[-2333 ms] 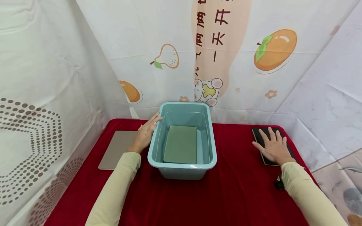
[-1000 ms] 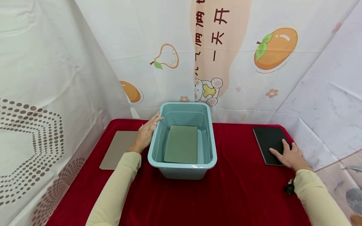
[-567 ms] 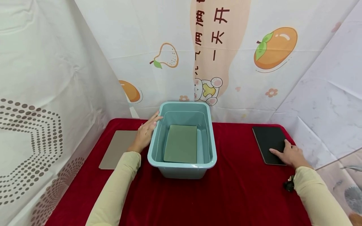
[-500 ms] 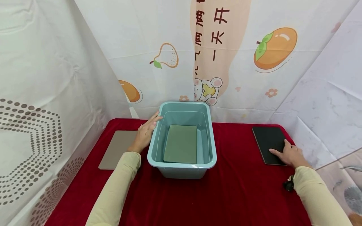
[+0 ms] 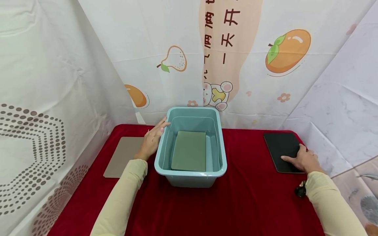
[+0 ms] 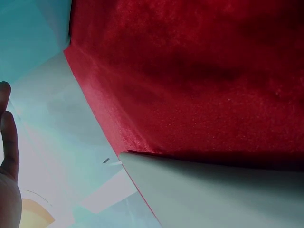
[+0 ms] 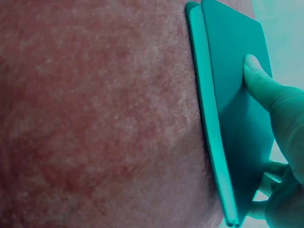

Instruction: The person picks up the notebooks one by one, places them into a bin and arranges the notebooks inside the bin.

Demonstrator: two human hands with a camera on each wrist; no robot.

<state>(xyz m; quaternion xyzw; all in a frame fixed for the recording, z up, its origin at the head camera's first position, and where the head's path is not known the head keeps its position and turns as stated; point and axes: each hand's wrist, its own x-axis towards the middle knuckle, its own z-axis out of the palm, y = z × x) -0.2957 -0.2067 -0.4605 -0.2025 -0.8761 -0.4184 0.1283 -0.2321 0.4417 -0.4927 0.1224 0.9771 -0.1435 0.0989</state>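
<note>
My right hand (image 5: 307, 160) grips a black notebook (image 5: 280, 147) by its right edge, at the right end of the table. In the right wrist view the thumb lies on the cover of this notebook (image 7: 232, 61), which looks teal there, and the other fingers curl at its far edge. My left hand (image 5: 152, 139) rests with straight fingers against the left rim of a light blue plastic bin (image 5: 190, 181). Flat inside the bin is a green notebook (image 5: 189, 150). The left wrist view catches only part of the left hand (image 6: 9, 161) at its left edge.
A grey-beige flat notebook or folder (image 5: 122, 155) lies left of the bin, partly behind my left hand. Red cloth (image 5: 200, 209) covers the table. Printed white curtains (image 5: 133, 42) hang close behind the table and at both sides.
My right hand has gone from lying spread over the black notebook to its right edge, where thumb and fingers have closed on it. My left hand and the bin have stayed put.
</note>
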